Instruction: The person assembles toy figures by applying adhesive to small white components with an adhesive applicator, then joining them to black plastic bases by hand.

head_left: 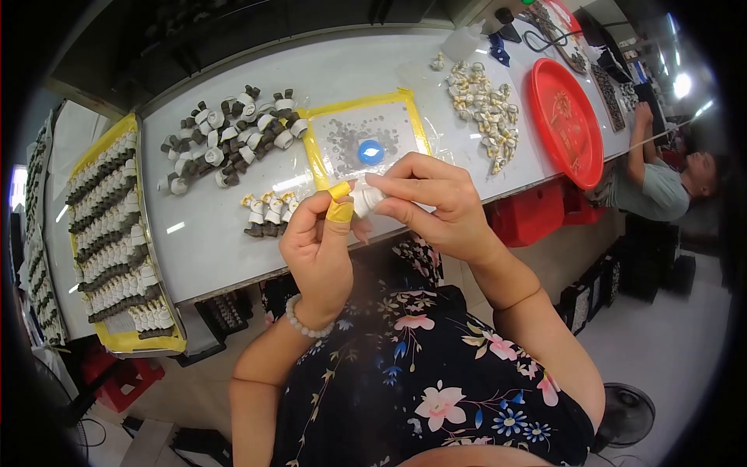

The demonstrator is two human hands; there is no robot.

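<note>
In front of my chest, over the table's near edge, both hands meet at a small white figurine part (366,201). My right hand (440,204) pinches it between thumb and fingers. My left hand (317,237), with yellow tape wrapped on the thumb and index fingertip, closes on its left side; the fingers hide part of it. Just beyond the hands is a blue round cap (370,152) with white in its middle, on a clear sheet edged with yellow tape (424,134). Left of it stand several white-and-dark figurines with yellow tops (272,210).
A pile of white-and-dark figurine bodies (226,136) lies at the back left. Beside it is a yellow-edged tray of figurine rows (117,233). Small white-and-gold parts (484,105) and a red round tray (566,124) are on the right. Another person (661,183) sits farther right.
</note>
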